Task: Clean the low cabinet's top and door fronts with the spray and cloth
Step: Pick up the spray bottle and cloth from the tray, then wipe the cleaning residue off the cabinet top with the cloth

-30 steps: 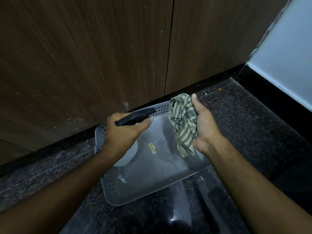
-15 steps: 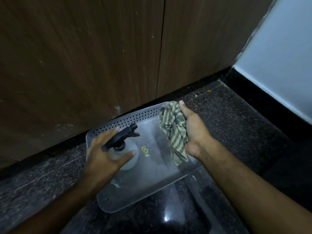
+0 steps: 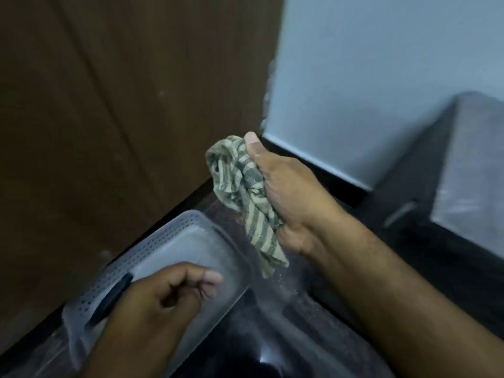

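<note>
My right hand (image 3: pixel 289 192) grips a bunched green-and-grey striped cloth (image 3: pixel 240 192), held up in the air past the tray's right end. My left hand (image 3: pixel 163 301) is low at the front, fingers curled over the tray. The spray bottle's black trigger head (image 3: pixel 111 298) sticks out from its left side; the bottle body is hidden under the hand and the picture is blurred there. The low cabinet (image 3: pixel 469 170) shows at the right with a grey dusty top and a dark front with a bar handle (image 3: pixel 401 212).
A grey perforated plastic tray (image 3: pixel 163 241) lies on the dark speckled stone floor (image 3: pixel 286 309) against tall brown wooden doors (image 3: pixel 122 105). A pale blue-grey wall (image 3: pixel 368 77) with a black skirting meets the doors at the corner behind the cloth.
The view has swung right, bringing the low cabinet into sight. My right hand lifted the cloth off the tray. My left hand, spread at the bottle half a second ago, has curled shut by the sprayer head.
</note>
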